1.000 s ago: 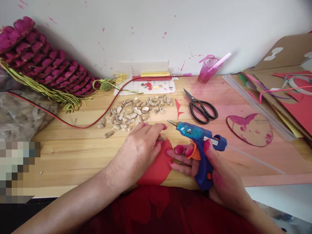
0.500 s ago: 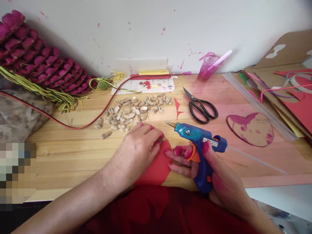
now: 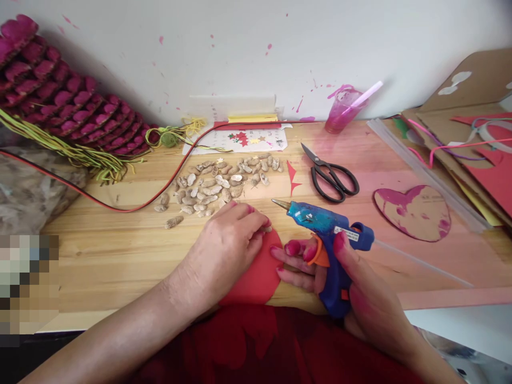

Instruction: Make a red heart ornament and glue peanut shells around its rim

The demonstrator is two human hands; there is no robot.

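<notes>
My right hand (image 3: 360, 288) is wrapped round a blue hot glue gun (image 3: 318, 217) with an orange trigger; its metal nozzle points left. The fingertips of that hand also reach the edge of a red rounded sheet (image 3: 256, 277) on the table. Over the sheet's upper part, my left hand (image 3: 228, 250) is closed, pressing down a peanut shell (image 3: 266, 229), mostly hidden by the fingers. Beyond the left hand lie several loose peanut shells (image 3: 208, 189). Black-handled scissors (image 3: 334, 178) rest behind the glue gun, near small red scraps (image 3: 293, 178).
A cardboard heart (image 3: 414, 213) lies at right, beside stacked cardboard (image 3: 444, 122). A pink-stained cup (image 3: 342, 113) stands by the wall. A red-black cord (image 3: 160, 200) crosses the left side. At far left are a magenta petalled piece (image 3: 76, 96) and a plastic bag (image 3: 44, 186).
Hardly anything differs. Both hands keep their places, the left on the peanut shell and the right round the glue gun; the view has shifted very slightly.
</notes>
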